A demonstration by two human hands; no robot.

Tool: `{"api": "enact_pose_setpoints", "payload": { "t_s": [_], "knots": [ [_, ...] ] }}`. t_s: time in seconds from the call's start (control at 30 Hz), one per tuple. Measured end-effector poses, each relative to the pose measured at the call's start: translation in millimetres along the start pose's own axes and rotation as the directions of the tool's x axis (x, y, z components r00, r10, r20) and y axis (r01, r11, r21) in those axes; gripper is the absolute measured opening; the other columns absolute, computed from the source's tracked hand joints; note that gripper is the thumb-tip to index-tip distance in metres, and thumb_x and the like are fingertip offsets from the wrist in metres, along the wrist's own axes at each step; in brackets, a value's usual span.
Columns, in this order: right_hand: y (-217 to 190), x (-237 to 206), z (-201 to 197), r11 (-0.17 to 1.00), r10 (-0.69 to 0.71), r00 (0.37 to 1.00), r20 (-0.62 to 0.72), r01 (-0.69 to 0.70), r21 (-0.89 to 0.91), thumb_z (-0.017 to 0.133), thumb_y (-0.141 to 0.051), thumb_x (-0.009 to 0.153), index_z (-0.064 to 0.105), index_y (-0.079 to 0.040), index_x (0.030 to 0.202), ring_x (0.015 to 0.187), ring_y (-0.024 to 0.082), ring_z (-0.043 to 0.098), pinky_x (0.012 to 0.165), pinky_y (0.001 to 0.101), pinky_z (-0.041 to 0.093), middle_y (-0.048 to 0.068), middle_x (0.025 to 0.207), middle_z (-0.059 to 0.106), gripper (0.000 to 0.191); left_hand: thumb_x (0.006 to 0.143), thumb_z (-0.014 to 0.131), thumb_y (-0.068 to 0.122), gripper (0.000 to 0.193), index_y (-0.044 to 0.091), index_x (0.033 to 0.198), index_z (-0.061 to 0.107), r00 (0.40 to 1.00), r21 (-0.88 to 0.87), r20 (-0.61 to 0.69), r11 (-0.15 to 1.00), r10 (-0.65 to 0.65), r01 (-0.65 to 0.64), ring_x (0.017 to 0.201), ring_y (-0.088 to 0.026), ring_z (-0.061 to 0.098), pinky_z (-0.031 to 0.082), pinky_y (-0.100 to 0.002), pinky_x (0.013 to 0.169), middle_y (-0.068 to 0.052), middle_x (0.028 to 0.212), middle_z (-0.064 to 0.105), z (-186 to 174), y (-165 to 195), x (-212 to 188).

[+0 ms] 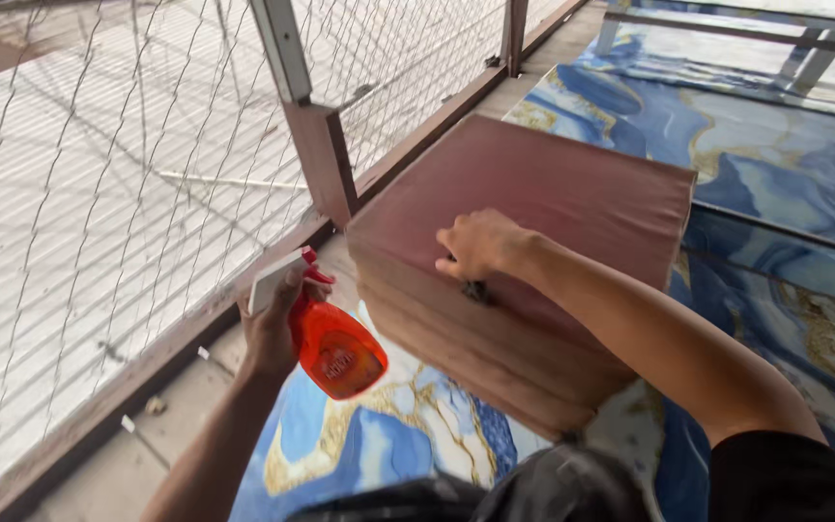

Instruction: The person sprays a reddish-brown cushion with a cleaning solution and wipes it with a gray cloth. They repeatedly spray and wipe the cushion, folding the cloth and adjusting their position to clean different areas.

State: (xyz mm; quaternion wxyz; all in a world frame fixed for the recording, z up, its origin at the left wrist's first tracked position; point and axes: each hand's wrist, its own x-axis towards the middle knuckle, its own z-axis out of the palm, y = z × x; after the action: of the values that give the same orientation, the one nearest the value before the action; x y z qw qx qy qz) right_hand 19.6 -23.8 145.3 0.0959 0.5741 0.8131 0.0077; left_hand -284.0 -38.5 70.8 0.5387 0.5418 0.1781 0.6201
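Head view, looking down. Left hand (pixel 273 329): at about 8 o'clock from centre, fingers wrapped tight around the neck of a spray bottle (pixel 335 348). Bottle: orange body, white trigger head with a red nozzle; held tilted, its body hanging toward 4 o'clock and its head toward 10 o'clock, clear of everything beneath it. Right hand (pixel 475 244): just past centre toward 3 o'clock, curled and pressed knuckles-up onto a small dark wad (pixel 476 290), partly hidden; what kind of thing it is cannot be told. Stack of tiles (pixel 553 193): reddish-brown, square, several layers with edges aligned, lying flat; the right hand and wad rest on its near edge. Surface (pixel 785 164): blue, white and gold marbled slabs, carrying the stack and running from 6 o'clock to 1 o'clock. Wire fence (pixel 128 174): diamond mesh in a brown frame, running from 7 o'clock to 12 o'clock, just beside the stack. Corrugated roof (pixel 41 261): pale, seen through the mesh at 9 o'clock. Dark clothing at 5 o'clock.
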Motion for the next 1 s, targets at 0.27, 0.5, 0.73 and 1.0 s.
{"api": "enact_pose_setpoints", "payload": {
  "t_s": [0.27, 0.5, 0.73, 1.0],
  "knots": [
    [56, 90, -31, 0.962, 0.044, 0.966, 0.254, -0.109, 0.249, 0.058, -0.056, 0.090, 0.056, -0.018, 0.141, 0.112, 0.035, 0.068, 0.101, 0.0470, 0.051, 0.016, 0.115, 0.073, 0.064, 0.102, 0.069, 0.029, 0.053, -0.005, 0.140, 0.057, 0.942, -0.191, 0.254, 0.944, -0.219, 0.271, 0.086, -0.018, 0.060, 0.053, -0.040, 0.089, -0.006, 0.090, 0.058, 18, -17, 150],
    [104, 150, -85, 0.843, -0.215, 0.957, 0.194, 0.082, 0.532, 0.067, -0.038, 0.081, 0.038, -0.005, 0.146, 0.107, 0.031, 0.066, 0.091, 0.0422, 0.055, 0.020, 0.123, 0.063, 0.079, 0.096, 0.071, 0.033, 0.057, -0.008, 0.133, 0.057, 0.919, -0.058, 0.247, 0.942, -0.308, 0.332, 0.089, -0.018, 0.060, 0.052, -0.040, 0.095, -0.007, 0.096, 0.061, -20, 29, 244],
    [71, 168, -86, 0.530, -0.108, 0.980, 0.167, -0.086, 0.843, 0.069, -0.020, 0.077, 0.042, -0.009, 0.133, 0.074, 0.024, 0.066, 0.050, 0.0386, 0.055, 0.013, 0.111, 0.058, 0.063, 0.104, 0.054, 0.036, 0.050, -0.006, 0.131, 0.064, 0.858, 0.395, 0.151, 0.826, -0.491, 0.402, 0.086, -0.021, 0.069, 0.055, -0.035, 0.081, -0.011, 0.082, 0.070, -45, 44, 260],
    [37, 215, -75, 0.262, 0.418, 0.900, -0.120, 0.007, 0.965, 0.087, -0.026, 0.077, 0.051, -0.004, 0.108, 0.078, 0.017, 0.067, 0.065, 0.0328, 0.056, 0.011, 0.089, 0.067, 0.052, 0.097, 0.061, 0.043, 0.072, 0.002, 0.153, 0.041, 0.764, 0.238, 0.299, 0.820, -0.572, 0.520, 0.114, -0.017, 0.064, 0.059, -0.035, 0.096, -0.005, 0.126, 0.063, -36, 62, 300]
  ]
}}
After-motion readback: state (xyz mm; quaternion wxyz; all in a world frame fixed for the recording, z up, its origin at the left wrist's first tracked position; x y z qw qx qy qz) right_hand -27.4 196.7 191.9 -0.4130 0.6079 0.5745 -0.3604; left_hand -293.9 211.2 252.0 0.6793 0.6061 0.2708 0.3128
